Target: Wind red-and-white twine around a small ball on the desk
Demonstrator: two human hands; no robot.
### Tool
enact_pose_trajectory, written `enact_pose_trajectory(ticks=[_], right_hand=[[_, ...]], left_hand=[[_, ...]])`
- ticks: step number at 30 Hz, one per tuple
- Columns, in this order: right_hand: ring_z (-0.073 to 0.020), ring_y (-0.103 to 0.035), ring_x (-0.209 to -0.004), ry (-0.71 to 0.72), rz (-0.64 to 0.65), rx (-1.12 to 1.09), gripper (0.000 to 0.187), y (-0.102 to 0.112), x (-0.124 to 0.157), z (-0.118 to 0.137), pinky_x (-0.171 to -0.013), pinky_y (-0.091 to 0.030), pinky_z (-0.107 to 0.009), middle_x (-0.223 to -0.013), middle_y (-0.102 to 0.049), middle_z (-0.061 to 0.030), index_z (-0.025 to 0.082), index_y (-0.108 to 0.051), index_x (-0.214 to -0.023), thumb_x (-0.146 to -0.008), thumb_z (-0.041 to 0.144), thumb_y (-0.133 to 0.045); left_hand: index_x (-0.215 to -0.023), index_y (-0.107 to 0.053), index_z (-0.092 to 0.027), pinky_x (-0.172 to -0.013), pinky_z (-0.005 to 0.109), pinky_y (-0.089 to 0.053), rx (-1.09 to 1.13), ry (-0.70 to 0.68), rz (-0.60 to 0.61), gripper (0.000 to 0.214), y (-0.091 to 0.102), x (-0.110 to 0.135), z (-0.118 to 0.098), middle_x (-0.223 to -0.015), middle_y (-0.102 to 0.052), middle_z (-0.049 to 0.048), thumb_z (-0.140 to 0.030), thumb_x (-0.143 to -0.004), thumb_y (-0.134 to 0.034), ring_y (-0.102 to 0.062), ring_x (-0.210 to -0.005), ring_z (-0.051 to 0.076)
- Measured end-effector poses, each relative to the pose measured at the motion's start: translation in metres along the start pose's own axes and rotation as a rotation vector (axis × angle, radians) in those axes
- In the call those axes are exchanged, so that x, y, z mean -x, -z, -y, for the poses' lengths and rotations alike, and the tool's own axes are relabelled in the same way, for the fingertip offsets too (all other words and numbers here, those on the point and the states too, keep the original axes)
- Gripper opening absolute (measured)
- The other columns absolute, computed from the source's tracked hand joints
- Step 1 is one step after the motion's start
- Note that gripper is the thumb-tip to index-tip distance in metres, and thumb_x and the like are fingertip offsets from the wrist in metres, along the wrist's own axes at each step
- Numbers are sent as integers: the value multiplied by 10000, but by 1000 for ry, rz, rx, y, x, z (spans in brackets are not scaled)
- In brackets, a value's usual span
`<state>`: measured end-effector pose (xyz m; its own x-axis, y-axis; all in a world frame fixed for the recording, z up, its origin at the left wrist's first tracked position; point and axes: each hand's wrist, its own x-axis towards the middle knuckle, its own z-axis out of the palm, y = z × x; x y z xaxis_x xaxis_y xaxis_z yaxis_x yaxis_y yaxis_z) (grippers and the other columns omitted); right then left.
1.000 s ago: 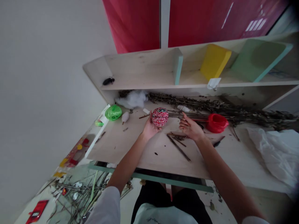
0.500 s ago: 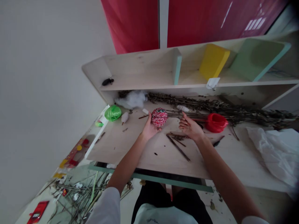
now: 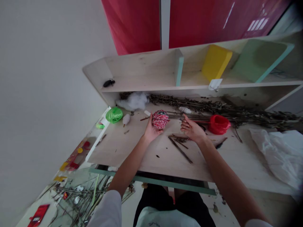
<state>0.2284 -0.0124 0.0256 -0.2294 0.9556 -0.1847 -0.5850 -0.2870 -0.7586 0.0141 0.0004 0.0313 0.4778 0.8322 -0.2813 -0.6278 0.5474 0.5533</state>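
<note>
A ball of red-and-white twine sits against the fingers of my left hand, which cups it from the lower left on a pale wooden board. My right hand lies palm up and open to the right of the ball, not touching it. Its fingertips reach towards long dried twigs behind it. A few short dark sticks lie just below that hand.
A green raffia roll and a red raffia roll flank the hands. Cotton wool sits under a wooden shelf. A white plastic bag lies at right. Twigs litter the floor at lower left.
The twine ball has shifted slightly left and my right hand has moved a little towards it. The left hand stays on the ball.
</note>
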Motion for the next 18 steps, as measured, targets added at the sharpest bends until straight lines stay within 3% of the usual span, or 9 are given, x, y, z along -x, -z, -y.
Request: enact_pose_trajectory(ticks=[8,14,18], right_hand=[[-79,-203,-457,-1,-2,24,330,0,1,1,-455,-253,-237,-531,-206,90,273,-594,-856,-640,395,-812],[-67,-189,-460,-18,-5,18,394,-3,0,-5,-446,-253,-215,-531,-212,99,247,-584,-831,-585,402,-850],[-66,-203,-460,-45,14,43,375,-3,-1,-13,-453,-271,-208,-527,-208,103,242,-604,-874,-624,403,-831]], left_hand=[[-1090,-643,-135,-454,230,-405,27,5,-48,603,2,-1,-1,-765,-701,87,-644,-880,-399,-634,-576,167],[-1190,-612,-133,-477,237,-416,-2,50,48,616,3,-2,-2,-983,-716,137,-614,-911,-346,-661,-657,179],[-1223,-593,-117,-465,234,-403,1,57,85,682,3,-1,-2,-1016,-707,157,-649,-904,-309,-655,-638,174]])
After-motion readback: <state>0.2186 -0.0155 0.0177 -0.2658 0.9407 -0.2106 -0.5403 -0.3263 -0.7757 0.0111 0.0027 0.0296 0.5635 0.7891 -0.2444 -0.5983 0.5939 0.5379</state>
